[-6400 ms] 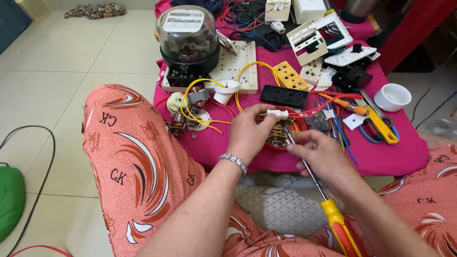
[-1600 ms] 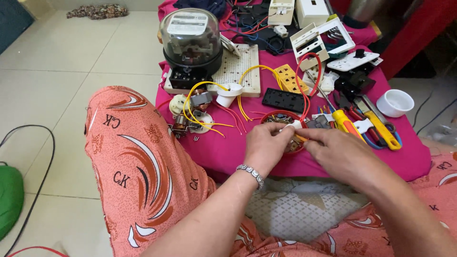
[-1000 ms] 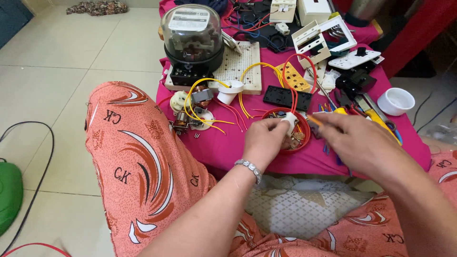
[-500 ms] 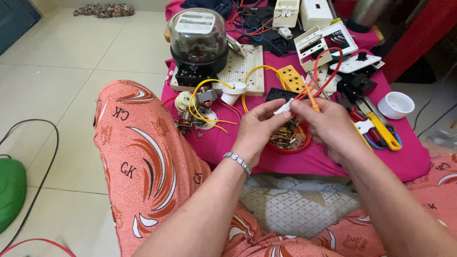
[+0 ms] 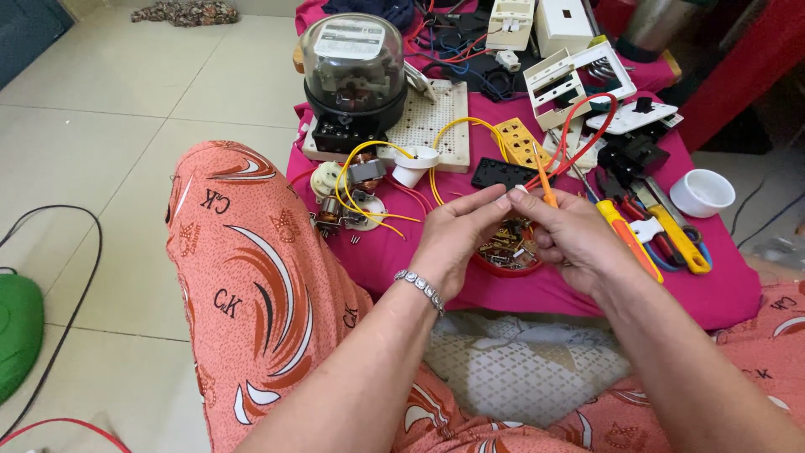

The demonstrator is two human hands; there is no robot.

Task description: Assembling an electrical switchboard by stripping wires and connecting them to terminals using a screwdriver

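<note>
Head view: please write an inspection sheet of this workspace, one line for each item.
Surface: magenta cloth, crowded with parts.
Job's things: small white part and orange wire pinched between both hands, above a red dish of metal bits.
Clutter: glass-domed meter, white perforated board, yellow-handled pliers, white cup.
Grippers: left hand and right hand closed on the small part.
Cables: yellow wires, red wires, black cable on floor.
Surroundings: tiled floor, green object.
</note>
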